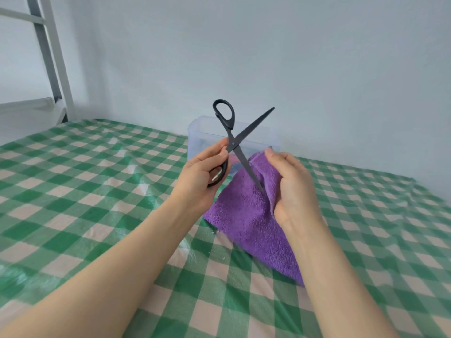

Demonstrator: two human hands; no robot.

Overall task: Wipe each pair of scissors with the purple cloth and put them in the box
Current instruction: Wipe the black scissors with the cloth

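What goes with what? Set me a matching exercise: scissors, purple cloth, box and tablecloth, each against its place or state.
Things:
1. scissors
2. purple cloth
3. box
4. tablecloth

States:
a. stands farthest back, see-through
b. blades spread wide, gripped by the left hand
c. green checks, spread under everything
d. bunched in the right hand, one blade tip against it

Pairs: 1-b, 2-d, 3-a, 4-c

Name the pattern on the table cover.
Green and pale pink check on the table cover, best seen in the head view.
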